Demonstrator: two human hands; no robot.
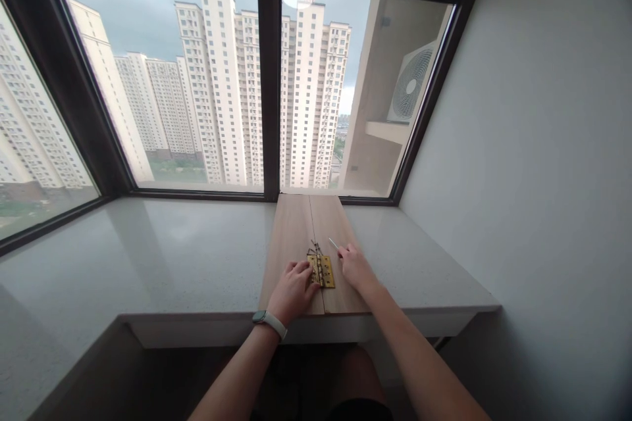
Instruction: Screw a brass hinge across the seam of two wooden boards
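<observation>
Two wooden boards (296, 230) lie side by side on a white windowsill counter, running away from me. A brass hinge (322, 271) sits across their seam near the front edge, with a few dark screws (314, 250) just beyond it. My left hand (294, 289), with a watch on the wrist, rests fingers-down on the left board and touches the hinge's left leaf. My right hand (353, 266) is closed around a thin screwdriver (334, 244) whose metal tip points up and to the left, just right of the hinge.
The white counter (187, 256) stretches wide to the left and ends at a grey wall (533, 177) on the right. Dark-framed windows (269, 79) stand right behind the boards. My knees are under the counter's front edge.
</observation>
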